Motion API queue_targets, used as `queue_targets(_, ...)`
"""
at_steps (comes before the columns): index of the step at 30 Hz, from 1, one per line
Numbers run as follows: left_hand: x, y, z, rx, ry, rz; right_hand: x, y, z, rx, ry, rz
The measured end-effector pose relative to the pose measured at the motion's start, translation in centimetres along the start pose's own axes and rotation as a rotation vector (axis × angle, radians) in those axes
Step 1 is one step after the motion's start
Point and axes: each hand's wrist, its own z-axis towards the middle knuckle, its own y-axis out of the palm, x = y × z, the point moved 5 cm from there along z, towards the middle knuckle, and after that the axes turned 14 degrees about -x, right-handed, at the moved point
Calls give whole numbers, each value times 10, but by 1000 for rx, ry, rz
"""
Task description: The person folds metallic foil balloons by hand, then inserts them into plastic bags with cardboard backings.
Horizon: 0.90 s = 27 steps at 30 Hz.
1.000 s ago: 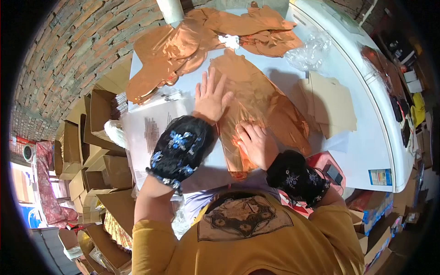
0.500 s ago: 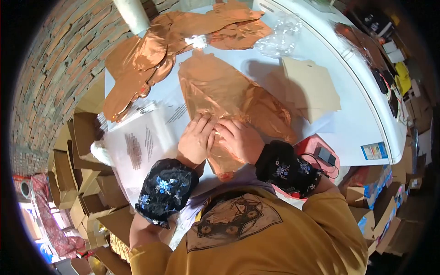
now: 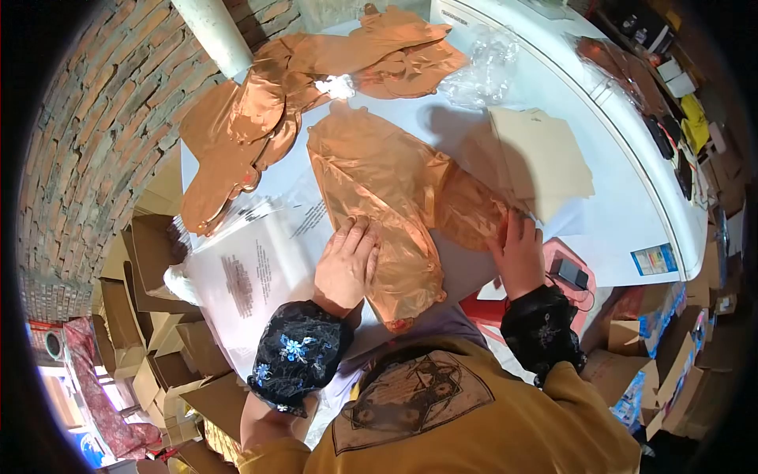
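Note:
A flat, copper-coloured foil balloon [image 3: 379, 205] lies creased on the white tabletop. My left hand [image 3: 347, 257] rests on its left edge, fingers stretched out and together, pressing the foil down. At the balloon's right-hand lobe, my right hand [image 3: 519, 253] pinches the edge between thumb and fingers. Left of my left hand are clear plastic bags [image 3: 245, 268] with printed text. More copper foil balloons [image 3: 237, 118] are heaped at the far left, and another pile [image 3: 403, 55] lies at the back.
Beige card sheets [image 3: 545, 158] lie to the right, with crumpled clear plastic [image 3: 485, 67] behind them. A pink container [image 3: 572, 261] with a black adapter [image 3: 568, 272] stands near my right hand. Open cardboard boxes [image 3: 158, 316] crowd the left side. A brick wall [image 3: 95, 134] rises beyond.
My right hand has moved right, from the balloon's middle to its right lobe, which now lies spread out more. My left hand has slid slightly down and stays on the foil.

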Motion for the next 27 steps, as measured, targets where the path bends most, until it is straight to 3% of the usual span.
queue_targets(3,0,-1,2,6,-3,4,2,-4,7,-46,-39,351)
queue_targets(6,-2,-1,-1,19,13,-37,3,2,11,-19,-157,511)
queue_targets(9,-1,-1,-1,29,3,-19,-12,-20,3,31,-45,968)
queue_targets(10,1,-3,0,17,0,-28,-21,-26,1,58,-104,1040)
queue_targets(13,-2,-2,1,16,20,-23,-67,-49,-10,46,-385,588)
queue_targets(14,-3,-2,1,-14,8,-37,-86,-49,-14,131,-521,451)
queue_targets(17,-2,-6,0,59,-5,-68,-116,-29,-22,-47,-777,400)
queue_targets(27,-19,-9,-2,45,-70,-305,-142,-8,-25,-99,-892,457)
